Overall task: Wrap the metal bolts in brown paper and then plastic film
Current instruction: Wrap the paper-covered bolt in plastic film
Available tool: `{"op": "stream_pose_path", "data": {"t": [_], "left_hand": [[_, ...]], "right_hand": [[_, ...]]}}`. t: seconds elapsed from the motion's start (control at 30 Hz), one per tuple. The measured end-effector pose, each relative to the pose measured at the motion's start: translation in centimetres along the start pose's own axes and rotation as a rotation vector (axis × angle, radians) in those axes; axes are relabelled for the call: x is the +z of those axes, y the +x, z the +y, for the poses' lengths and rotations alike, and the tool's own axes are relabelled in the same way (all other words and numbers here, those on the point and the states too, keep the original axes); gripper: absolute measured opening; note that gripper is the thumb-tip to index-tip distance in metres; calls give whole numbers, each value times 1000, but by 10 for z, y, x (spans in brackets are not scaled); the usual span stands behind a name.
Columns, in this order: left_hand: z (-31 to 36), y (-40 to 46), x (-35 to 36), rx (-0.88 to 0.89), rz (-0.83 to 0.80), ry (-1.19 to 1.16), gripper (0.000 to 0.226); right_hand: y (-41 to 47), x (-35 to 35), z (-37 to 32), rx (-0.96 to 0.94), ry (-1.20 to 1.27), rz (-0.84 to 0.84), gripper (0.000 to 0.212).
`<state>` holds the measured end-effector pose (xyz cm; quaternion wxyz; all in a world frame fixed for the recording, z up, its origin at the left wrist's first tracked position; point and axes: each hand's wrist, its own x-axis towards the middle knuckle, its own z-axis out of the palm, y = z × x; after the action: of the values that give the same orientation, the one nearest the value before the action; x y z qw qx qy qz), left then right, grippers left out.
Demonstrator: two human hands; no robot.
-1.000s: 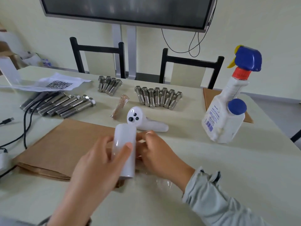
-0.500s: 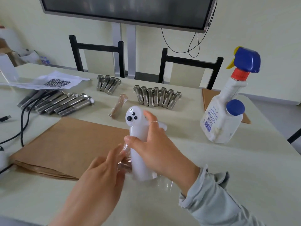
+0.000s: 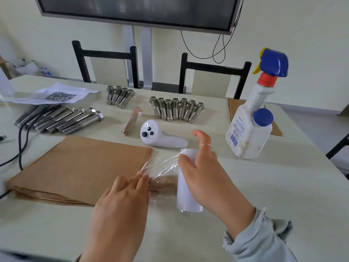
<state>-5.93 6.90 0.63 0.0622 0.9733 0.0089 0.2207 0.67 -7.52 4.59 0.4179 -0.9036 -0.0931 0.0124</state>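
Clear plastic film (image 3: 166,165) stretches from the white roll (image 3: 187,193) gripped by the right hand (image 3: 205,174) over the brown paper-wrapped bolt (image 3: 164,183) on the pale tabletop (image 3: 264,186); left hand (image 3: 122,201), fingers straight, presses its end

Shiny threaded metal bolts (image 3: 177,110), matt brown paper (image 3: 81,167), glossy clear film (image 3: 164,165)

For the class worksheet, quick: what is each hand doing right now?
Left hand: open, straight fingers pressing the film's end onto the paper-wrapped bolt.
Right hand: closed around the white plastic film roll, index finger raised.
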Motion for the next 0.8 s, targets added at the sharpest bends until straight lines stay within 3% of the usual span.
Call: {"op": "stream_pose_path", "data": {"t": [0.17, 0.33, 0.43, 0.57, 0.67, 0.73, 0.8], "left_hand": [[0, 0, 5, 9, 19, 6, 40], [-2, -1, 10, 11, 22, 17, 40], [-2, -2, 11, 23, 66, 29, 20], [-1, 0, 10, 33, 71, 29, 42], [-1, 2, 6, 41, 43, 52, 34], [-1, 4, 3, 63, 26, 63, 10], [-1, 8, -1, 89, -50, 24, 21]], "right_hand": [[0, -12, 12, 36, -178, 71, 75], [-6, -11, 21, -16, -364, 148, 51], [-6, -12, 26, -20, -297, 178, 41], [-5, -14, 28, -20, -367, 219, 34], [-2, -16, 32, 78, -506, 174, 37], [1, -15, 34, 138, -599, 113, 35], [3, -11, 36, 143, -665, 69, 32]]}}
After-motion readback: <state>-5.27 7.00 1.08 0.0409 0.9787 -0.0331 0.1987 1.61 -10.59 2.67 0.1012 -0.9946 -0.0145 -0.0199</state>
